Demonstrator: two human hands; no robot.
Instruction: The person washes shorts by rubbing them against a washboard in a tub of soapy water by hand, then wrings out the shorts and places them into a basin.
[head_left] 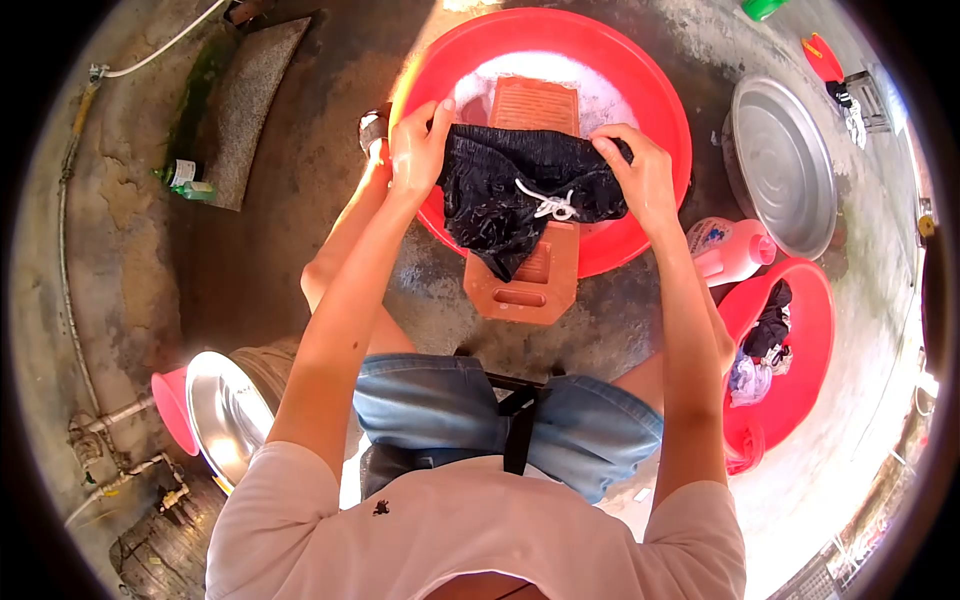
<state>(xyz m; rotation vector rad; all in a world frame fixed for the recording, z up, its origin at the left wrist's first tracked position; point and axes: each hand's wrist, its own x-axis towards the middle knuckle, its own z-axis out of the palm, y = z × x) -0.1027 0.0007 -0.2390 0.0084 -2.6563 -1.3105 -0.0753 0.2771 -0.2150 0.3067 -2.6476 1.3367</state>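
Observation:
Black shorts (500,180) with a white drawstring are stretched by the waistband between my two hands, over an orange washboard (520,280). My left hand (418,145) is closed on the left end of the waistband, thumb pointing up. The right end is pinched in my right hand (637,170). Behind the shorts, the washboard leans in a large red basin (660,110) that holds white suds (600,95). The washboard's lower end, with a handle slot, sticks out over the basin's near rim.
A pink bottle (735,252) stands right of the basin, near a metal basin (785,165). Further down is a red tub (810,340) holding clothes (768,345). At the lower left are a metal bowl (225,415) and a pink basin (175,408). Green bottles (182,178) lie at the left.

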